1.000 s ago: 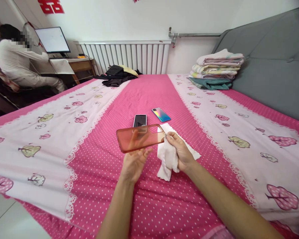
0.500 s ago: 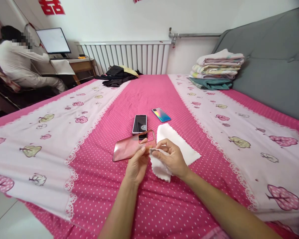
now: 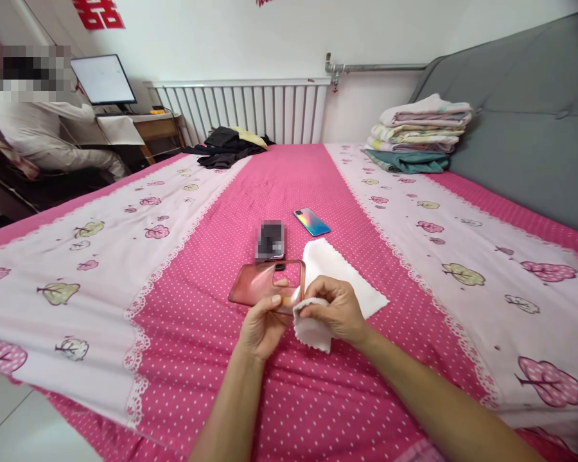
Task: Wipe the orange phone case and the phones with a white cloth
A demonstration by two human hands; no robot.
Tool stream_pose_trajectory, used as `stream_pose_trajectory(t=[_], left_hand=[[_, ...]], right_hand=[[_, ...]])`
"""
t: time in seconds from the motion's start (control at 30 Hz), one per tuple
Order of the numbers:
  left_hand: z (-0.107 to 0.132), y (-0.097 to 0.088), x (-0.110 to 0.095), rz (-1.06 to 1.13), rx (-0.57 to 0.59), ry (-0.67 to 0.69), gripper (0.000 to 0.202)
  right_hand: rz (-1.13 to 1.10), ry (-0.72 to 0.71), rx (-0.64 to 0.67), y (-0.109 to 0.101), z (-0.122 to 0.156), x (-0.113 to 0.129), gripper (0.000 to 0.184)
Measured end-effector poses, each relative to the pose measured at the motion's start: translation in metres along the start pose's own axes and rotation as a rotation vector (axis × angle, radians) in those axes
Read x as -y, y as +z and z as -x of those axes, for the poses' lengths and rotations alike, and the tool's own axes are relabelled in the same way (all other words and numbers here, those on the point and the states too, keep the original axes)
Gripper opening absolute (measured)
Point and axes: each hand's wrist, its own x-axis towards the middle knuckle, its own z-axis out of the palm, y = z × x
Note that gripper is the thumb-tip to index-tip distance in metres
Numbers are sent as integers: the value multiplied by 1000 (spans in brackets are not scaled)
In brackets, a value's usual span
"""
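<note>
Between thumb and fingers my left hand point(image 3: 266, 327) grips a clear reddish phone case point(image 3: 255, 281) by its lower edge; the camera cut-out is at its right end. My right hand point(image 3: 338, 311) pinches a small white cloth point(image 3: 313, 330) with a zigzag edge against the case's right corner. A larger white cloth point(image 3: 359, 282) lies flat on the bed behind my right hand. Just beyond the case lies a dark phone point(image 3: 271, 241), partly blurred out. Farther off, a phone with a shiny rainbow-blue back point(image 3: 312, 222) rests on the sheet.
The pink dotted bed sheet point(image 3: 197, 359) spreads beneath everything. Dark folded clothes point(image 3: 228, 146) lie at the far edge, and folded bedding point(image 3: 421, 135) is stacked by the grey headboard point(image 3: 515, 109). At the far left a person point(image 3: 24, 122) sits at a desk with a monitor point(image 3: 103, 78).
The phone case has turned and shifted slightly right and toward me in my left hand. The small cloth, still in my right hand, now covers the case's corner.
</note>
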Motion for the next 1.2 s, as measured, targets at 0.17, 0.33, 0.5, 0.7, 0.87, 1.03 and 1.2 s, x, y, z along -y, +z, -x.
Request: stream_pose_trajectory(t=[0.17, 0.33, 0.5, 0.7, 0.87, 1.03, 1.2], left_hand=[[4, 0, 1, -46, 23, -74, 29], [7, -3, 0, -167, 81, -68, 22], [7, -10, -1, -265, 144, -50, 16], [10, -9, -4, -342, 195, -25, 14], [13, -5, -5, -459, 247, -96, 15], [8, -4, -4, -314, 83, -49, 18], [-1, -2, -2, -356, -7, -4, 34]], right_hand=[[-117, 18, -44, -3, -4, 7, 32], [-202, 65, -34, -5, -5, 9, 38], [-268, 110, 74, -6, -2, 7, 41], [-269, 155, 100, -9, -1, 6, 43], [-278, 191, 181, -13, -1, 11, 37], [-245, 215, 146, -11, -3, 15, 34], [-179, 188, 70, -9, -6, 10, 35]])
